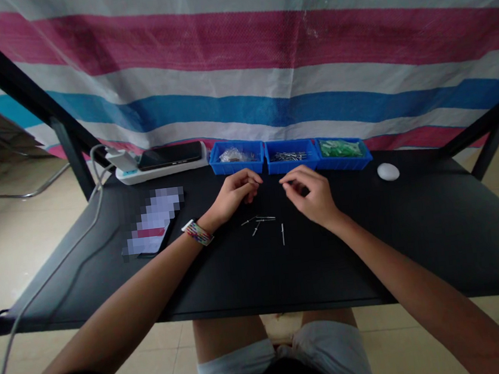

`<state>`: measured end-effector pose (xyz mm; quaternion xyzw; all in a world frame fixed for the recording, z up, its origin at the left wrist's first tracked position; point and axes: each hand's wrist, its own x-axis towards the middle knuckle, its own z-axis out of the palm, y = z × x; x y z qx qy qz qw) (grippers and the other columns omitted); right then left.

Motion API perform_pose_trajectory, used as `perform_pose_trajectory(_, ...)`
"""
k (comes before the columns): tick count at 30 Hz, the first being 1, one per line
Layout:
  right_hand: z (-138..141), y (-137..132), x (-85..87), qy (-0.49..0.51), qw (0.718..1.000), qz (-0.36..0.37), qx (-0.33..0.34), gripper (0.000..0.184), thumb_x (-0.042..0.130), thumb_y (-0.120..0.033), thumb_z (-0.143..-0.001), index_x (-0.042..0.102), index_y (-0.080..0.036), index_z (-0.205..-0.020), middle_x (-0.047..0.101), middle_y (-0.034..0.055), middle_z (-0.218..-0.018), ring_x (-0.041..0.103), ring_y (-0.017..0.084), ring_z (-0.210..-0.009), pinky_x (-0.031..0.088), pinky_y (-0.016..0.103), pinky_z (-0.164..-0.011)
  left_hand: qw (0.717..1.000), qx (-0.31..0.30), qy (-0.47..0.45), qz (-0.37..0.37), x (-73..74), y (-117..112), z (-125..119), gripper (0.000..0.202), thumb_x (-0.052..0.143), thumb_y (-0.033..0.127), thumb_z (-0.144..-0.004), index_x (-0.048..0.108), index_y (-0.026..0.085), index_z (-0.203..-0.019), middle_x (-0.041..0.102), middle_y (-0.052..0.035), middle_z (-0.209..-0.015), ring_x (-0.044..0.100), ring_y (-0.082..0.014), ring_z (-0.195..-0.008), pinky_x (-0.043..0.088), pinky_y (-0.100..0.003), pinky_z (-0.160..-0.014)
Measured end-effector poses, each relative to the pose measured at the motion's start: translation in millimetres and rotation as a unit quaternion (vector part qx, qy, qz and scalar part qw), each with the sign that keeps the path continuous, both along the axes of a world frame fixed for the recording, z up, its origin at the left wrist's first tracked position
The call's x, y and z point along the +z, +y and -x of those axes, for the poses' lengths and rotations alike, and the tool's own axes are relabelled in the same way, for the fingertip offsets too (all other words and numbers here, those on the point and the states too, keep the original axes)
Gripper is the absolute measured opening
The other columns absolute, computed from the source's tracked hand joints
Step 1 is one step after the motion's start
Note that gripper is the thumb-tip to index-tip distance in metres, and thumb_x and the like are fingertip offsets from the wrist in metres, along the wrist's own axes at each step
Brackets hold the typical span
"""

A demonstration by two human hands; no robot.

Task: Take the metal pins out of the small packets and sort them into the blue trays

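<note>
My left hand [234,193] hovers over the black table [373,245] with its fingers curled and the tips pinched together; what they hold is too small to name. My right hand [311,195] is just to the right, fingers also curled into a pinch on something I cannot make out. The two hands almost meet in front of the blue bins. Several thin metal pins [262,221] lie loose on the table just below the hands. A coloured band circles my left wrist [197,232].
Three blue bins stand at the table's back edge: the left one [237,155] with clear bags, the middle one [291,155] with metal pins, the right one [344,151] with green parts. A power strip with a phone on it [160,160], another phone [152,225] and a white oval object [388,172] lie around.
</note>
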<state>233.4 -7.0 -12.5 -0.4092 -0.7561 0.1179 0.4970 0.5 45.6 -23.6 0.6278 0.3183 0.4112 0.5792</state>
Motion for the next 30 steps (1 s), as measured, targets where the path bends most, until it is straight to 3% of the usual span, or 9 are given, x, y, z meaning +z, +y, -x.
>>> perform_pose_trajectory(4,32.4,-25.8,1.2,-0.133,0.974,0.001,0.186,0.013,0.067,-0.018,-0.098,0.078,-0.023,-0.102,0.078,0.0072,-0.110,0.067,0.027,-0.113,0.056,0.046,-0.102,1.000,0.008,-0.017,-0.003,0.6,0.2,0.2,0.017,0.068,0.025,-0.086,0.067,0.015,-0.100,0.057,0.0039,-0.070,0.052,-0.0081,-0.052,0.037,-0.021,-0.050)
perform_pose_trajectory(7,47.0,-33.2,-4.8,-0.188,0.956,0.007,0.224,0.014,0.069,-0.022,-0.099,0.080,-0.024,-0.109,0.078,0.0076,-0.123,0.064,0.029,-0.125,0.052,0.051,-0.111,1.000,0.012,-0.020,0.000,1.9,-0.6,0.2,0.017,0.066,0.026,-0.087,0.067,0.015,-0.099,0.057,0.0038,-0.069,0.051,-0.0080,-0.052,0.036,-0.021,-0.050)
perform_pose_trajectory(20,53.4,-28.8,-11.1,-0.208,0.959,0.025,0.192,0.024,0.066,-0.004,-0.096,0.081,-0.020,-0.104,0.082,0.0055,-0.112,0.067,0.026,-0.109,0.053,0.045,-0.100,1.000,0.010,-0.005,-0.006,1.4,-1.0,0.3,0.017,0.066,0.030,-0.091,0.068,0.015,-0.098,0.058,0.0024,-0.068,0.052,-0.0096,-0.054,0.037,-0.022,-0.052)
perform_pose_trajectory(26,58.7,-27.6,-12.4,-0.143,0.982,0.037,0.114,0.018,0.069,-0.011,-0.096,0.081,-0.020,-0.105,0.077,0.0094,-0.105,0.064,0.027,-0.108,0.055,0.045,-0.099,1.000,0.006,0.004,-0.006,1.1,0.3,0.6,0.018,0.067,0.032,-0.092,0.069,0.015,-0.098,0.057,0.0027,-0.066,0.052,-0.0101,-0.055,0.038,-0.022,-0.052)
perform_pose_trajectory(30,63.9,-24.1,-15.5,-0.167,0.980,0.072,0.079,0.008,0.082,-0.017,-0.088,0.082,-0.023,-0.094,0.074,0.0082,-0.099,0.061,0.029,-0.104,0.054,0.048,-0.097,1.000,0.006,0.006,0.001,1.3,0.8,0.6,0.017,0.068,0.030,-0.090,0.069,0.015,-0.097,0.058,0.0026,-0.068,0.052,-0.0101,-0.055,0.039,-0.023,-0.053)
